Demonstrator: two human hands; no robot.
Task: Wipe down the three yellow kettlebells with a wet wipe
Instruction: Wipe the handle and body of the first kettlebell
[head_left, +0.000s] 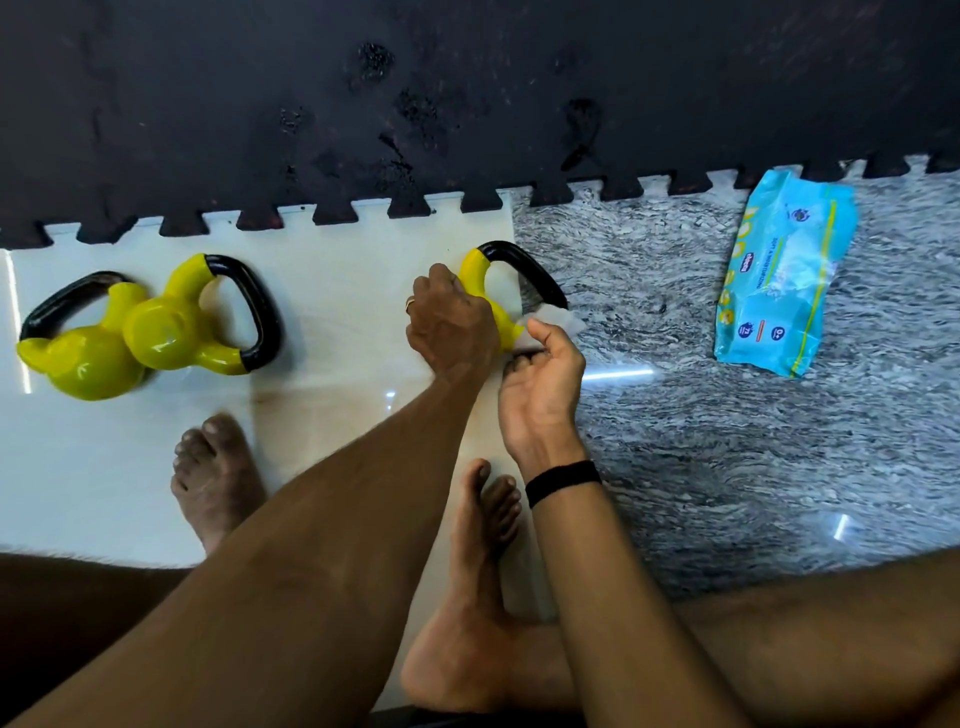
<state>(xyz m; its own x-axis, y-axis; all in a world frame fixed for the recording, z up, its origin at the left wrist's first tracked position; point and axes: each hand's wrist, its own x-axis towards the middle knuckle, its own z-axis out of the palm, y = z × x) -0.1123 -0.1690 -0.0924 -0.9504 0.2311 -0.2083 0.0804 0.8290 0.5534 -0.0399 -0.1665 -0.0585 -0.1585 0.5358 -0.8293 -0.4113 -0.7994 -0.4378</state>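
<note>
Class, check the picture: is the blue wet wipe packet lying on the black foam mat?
No: the wipe packet lies on the grey speckled floor, just below the mat edge.

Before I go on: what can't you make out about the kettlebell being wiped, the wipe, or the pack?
Head view only:
- Right kettlebell: its body is hidden behind the left hand.
- Wipe: only a white corner shows past the right hand; where it touches is hidden.
- Pack: print too small; flap open or shut is unclear.
- Two left kettlebells: undersides hidden; wiped or not is unclear.
</note>
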